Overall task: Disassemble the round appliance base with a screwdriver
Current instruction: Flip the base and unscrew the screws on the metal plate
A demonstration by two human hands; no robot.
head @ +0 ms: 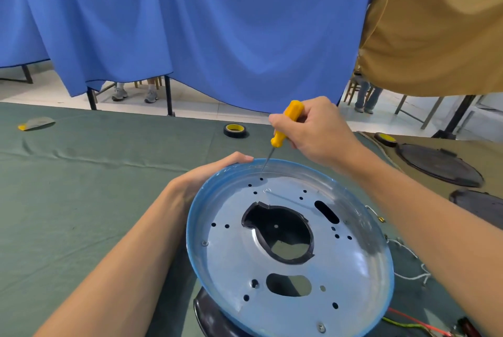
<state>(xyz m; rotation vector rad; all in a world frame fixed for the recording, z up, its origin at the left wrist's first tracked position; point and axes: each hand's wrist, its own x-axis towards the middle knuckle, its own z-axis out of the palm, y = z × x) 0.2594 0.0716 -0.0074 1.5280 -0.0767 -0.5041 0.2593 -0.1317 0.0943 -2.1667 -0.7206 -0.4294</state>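
Tightly, right fingers (pixel 309 113) grip screwdriver (pixel 278 139), left fingers (pixel 234 158) base (pixel 226 260).

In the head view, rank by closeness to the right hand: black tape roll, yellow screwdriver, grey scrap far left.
1. Yellow screwdriver, gripped in the right hand itself.
2. Black tape roll, on the table just left.
3. Grey scrap, far left of the table.

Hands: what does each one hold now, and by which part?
The right hand grips the screwdriver by its yellow handle. The left hand holds the round base by its far left rim.
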